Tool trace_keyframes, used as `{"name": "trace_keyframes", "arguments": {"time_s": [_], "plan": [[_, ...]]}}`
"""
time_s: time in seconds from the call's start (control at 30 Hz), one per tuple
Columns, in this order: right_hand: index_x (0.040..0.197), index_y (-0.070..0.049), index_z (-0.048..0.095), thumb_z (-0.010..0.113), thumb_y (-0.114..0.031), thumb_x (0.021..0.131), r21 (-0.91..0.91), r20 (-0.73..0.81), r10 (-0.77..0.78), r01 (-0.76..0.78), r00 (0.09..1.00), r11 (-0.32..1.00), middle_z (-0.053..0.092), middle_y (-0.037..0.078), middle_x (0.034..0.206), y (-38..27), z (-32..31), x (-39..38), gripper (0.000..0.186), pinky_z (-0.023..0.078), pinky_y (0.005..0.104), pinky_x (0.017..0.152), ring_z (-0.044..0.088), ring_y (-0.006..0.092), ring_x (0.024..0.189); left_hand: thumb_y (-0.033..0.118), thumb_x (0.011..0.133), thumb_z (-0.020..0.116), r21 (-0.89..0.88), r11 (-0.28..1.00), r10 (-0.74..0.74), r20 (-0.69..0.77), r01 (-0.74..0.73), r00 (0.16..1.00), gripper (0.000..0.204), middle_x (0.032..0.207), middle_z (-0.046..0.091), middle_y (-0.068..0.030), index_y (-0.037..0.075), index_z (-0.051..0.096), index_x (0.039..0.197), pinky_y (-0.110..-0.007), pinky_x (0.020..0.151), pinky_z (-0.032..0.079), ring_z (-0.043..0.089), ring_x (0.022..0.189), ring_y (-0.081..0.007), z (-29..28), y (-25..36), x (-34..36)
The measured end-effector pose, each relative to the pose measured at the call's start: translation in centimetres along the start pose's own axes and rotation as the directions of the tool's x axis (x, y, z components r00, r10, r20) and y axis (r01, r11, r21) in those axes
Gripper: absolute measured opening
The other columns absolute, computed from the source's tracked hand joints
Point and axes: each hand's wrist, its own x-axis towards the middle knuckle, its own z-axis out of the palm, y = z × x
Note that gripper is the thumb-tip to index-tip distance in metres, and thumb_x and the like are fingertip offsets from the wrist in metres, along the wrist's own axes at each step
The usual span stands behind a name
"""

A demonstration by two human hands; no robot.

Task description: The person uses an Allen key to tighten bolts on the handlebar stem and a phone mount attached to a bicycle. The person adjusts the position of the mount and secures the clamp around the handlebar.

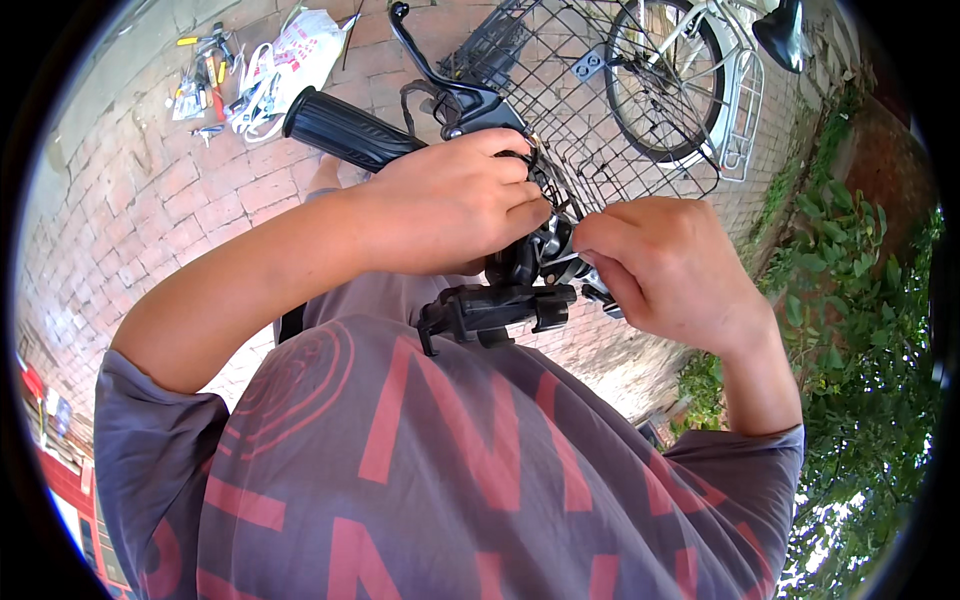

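Note:
My left hand (455, 200) is closed over the bicycle handlebar, inward of the black ribbed grip (345, 130). Its fingers curl around the base of the black brake lever (440, 80). Just to the right, my right hand (670, 265) pinches a thin silver metal piece (566, 258) between thumb and forefinger, at the clamps near the middle of the bar. The far end of that piece is lost among the dark fittings. A black phone-holder-like bracket (495, 312) juts toward me below both hands.
Ahead of the bar hangs a black wire basket (570, 60). Beyond it stands a white bicycle with a spoked wheel (665, 80). Pliers and other hand tools (212, 75) lie by a white plastic bag (300, 50) on the brick paving (180, 190). Green bushes (850, 290) line the right.

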Motion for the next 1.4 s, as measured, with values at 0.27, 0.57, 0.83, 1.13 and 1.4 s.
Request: {"name": "trace_keyframes", "arguments": {"time_s": [0.27, 0.57, 0.83, 1.13, 1.4], "plan": [[0.086, -0.009, 0.061, 0.069, -0.003, 0.077, -0.073, 0.075, -0.033, 0.038, 0.997, 0.997, 0.059, 0.008, 0.072, 0.1, -0.7, 0.5, 0.014, 0.047, 0.0435, 0.055, 0.062, 0.0302, 0.066, 0.015, 0.068, 0.079, -0.081, 0.994, -0.061, 0.141, 0.073, 0.988, 0.053, 0.117, 0.069, -0.0080, 0.000, 0.065, 0.118, -0.046, 0.114, 0.041, 0.065, 0.109, -0.0225, -0.6, 0.3, 0.0], [0.092, -0.006, 0.064, 0.067, -0.001, 0.084, 0.212, -0.011, 0.136, -0.131, 0.991, 0.969, 0.065, 0.012, 0.075, -0.2, 0.8, -0.5, 0.010, 0.050, 0.0432, 0.060, 0.064, 0.0338, 0.068, 0.018, 0.058, 0.086, -0.091, 0.994, -0.051, 0.137, 0.064, 0.989, 0.069, 0.117, 0.069, -0.0081, 0.001, 0.063, 0.121, -0.046, 0.113, 0.040, 0.065, 0.109, -0.0227, -0.5, 0.1, 0.0], [0.089, -0.008, 0.063, 0.067, 0.001, 0.079, 0.057, -0.025, -0.004, 0.005, 1.000, 0.998, 0.062, 0.008, 0.073, 0.1, 0.1, 0.2, 0.014, 0.049, 0.0427, 0.057, 0.064, 0.0313, 0.068, 0.019, 0.059, 0.087, -0.102, 0.992, -0.063, 0.126, 0.076, 0.990, 0.066, 0.118, 0.069, -0.0079, 0.001, 0.064, 0.118, -0.046, 0.114, 0.039, 0.065, 0.109, -0.0227, -0.6, 0.2, -0.1], [0.107, -0.010, 0.066, 0.065, -0.007, 0.079, -0.154, 0.097, -0.084, 0.098, 0.992, 0.983, 0.061, 0.003, 0.073, -0.1, -1.3, 1.3, 0.029, 0.050, 0.0414, 0.058, 0.067, 0.0263, 0.073, 0.020, 0.058, 0.087, -0.093, 0.992, -0.071, 0.153, 0.086, 0.986, 0.062, 0.119, 0.069, -0.0067, 0.003, 0.066, 0.115, -0.046, 0.116, 0.038, 0.064, 0.109, -0.0224, -0.6, 0.2, -0.1], [0.088, -0.010, 0.062, 0.068, -0.004, 0.074, -0.037, -0.033, -0.088, 0.087, 0.996, 0.996, 0.055, 0.004, 0.069, 0.7, 0.1, 0.5, 0.016, 0.046, 0.0415, 0.055, 0.060, 0.0275, 0.065, 0.020, 0.060, 0.086, -0.102, 0.992, -0.064, 0.149, 0.080, 0.987, 0.066, 0.120, 0.068, -0.0075, 0.002, 0.064, 0.119, -0.046, 0.115, 0.039, 0.064, 0.110, -0.0224, -0.6, 0.2, -0.2]]}}
